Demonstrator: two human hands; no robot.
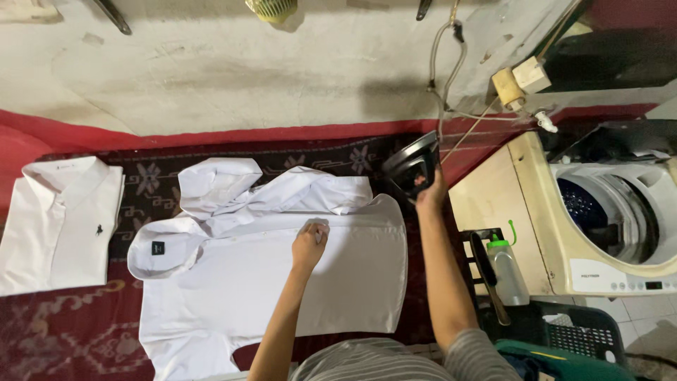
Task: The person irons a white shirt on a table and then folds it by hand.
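In the head view, the left hand [310,241] lies flat, fingers together, pressing on a white shirt [282,275] spread over a dark red patterned cloth [70,324] that covers the floor; the hand grips nothing, only touching the fabric near the shirt's upper middle. The shirt's sleeves are bunched and folded toward the collar end, above the hand. The right hand [430,194] is closed around the handle of a dark iron [412,168], which stands tilted on its heel at the shirt's upper right corner, just off the fabric. A cord [443,63] runs from above the iron up along the pale wall [247,70] to a plug block [509,86]. To the far left, well apart from both hands, a second white shirt [60,222] lies neatly folded on the cloth. To the right stands a top-loading washer [592,271] with its lid open; the drum shows blue and metal inside, and I cannot tell whether anything is in it. Beside the washer, a spray bottle [506,268] with a green cap sits in a dark crate [486,282]. Below that, a dark basket [582,328] shows its lattice wall; its contents are not clear.
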